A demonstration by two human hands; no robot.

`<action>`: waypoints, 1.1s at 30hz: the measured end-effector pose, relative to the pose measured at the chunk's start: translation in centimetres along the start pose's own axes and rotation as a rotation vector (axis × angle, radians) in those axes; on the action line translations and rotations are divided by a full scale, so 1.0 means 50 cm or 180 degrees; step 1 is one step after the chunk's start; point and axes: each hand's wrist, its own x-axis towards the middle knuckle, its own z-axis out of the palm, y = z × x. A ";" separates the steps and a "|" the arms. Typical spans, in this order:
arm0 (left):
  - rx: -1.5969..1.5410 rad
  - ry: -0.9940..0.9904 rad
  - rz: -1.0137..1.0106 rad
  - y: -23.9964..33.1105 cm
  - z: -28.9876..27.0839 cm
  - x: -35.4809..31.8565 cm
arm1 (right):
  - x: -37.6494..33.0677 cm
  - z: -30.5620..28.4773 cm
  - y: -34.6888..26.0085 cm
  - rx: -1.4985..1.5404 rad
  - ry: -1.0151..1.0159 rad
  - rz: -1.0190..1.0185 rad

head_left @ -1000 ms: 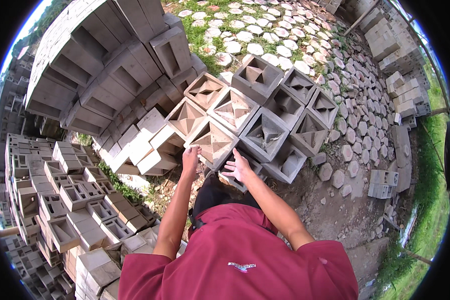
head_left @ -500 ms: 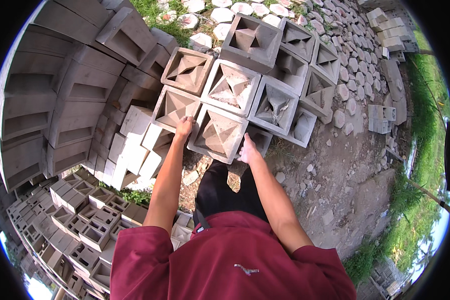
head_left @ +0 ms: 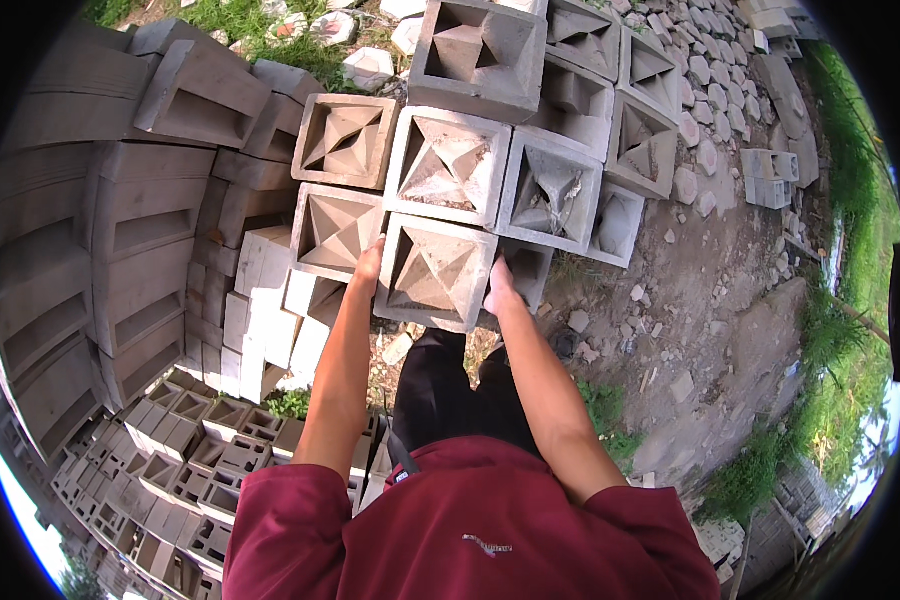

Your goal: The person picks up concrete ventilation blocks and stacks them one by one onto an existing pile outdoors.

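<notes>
A square concrete vent block (head_left: pixel 436 270) with a pyramid-like pattern in its face sits at the near end of a cluster of similar blocks. My left hand (head_left: pixel 372 264) is at its left side, the fingers sunk in the gap beside a neighbouring vent block (head_left: pixel 338 232). On the opposite side my right hand (head_left: pixel 501 288) presses against the block's right wall, its fingers partly hidden. Both hands hold the block between them. Just beyond it lies a paler vent block (head_left: pixel 448 165), and a taller-standing grey vent block (head_left: pixel 477 60) rises behind that.
Large stacked concrete blocks (head_left: pixel 150 230) form a wall at my left. Many hollow blocks (head_left: pixel 185 450) lie at the lower left. Hexagonal pavers (head_left: pixel 710 110) cover ground at the far right. Rubble is strewn over the dirt (head_left: pixel 660 330), and a small hollow block (head_left: pixel 770 178) stands there.
My left hand has slid down into the gap at the block's left side, and its fist is no longer visible. My right hand stays by the right side. The view has turned slightly.
</notes>
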 end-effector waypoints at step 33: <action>-0.0424 -0.2074 -0.0643 0.080 0.451 -0.572 | -0.641 -0.460 0.008 0.0359 -0.0366 -0.1679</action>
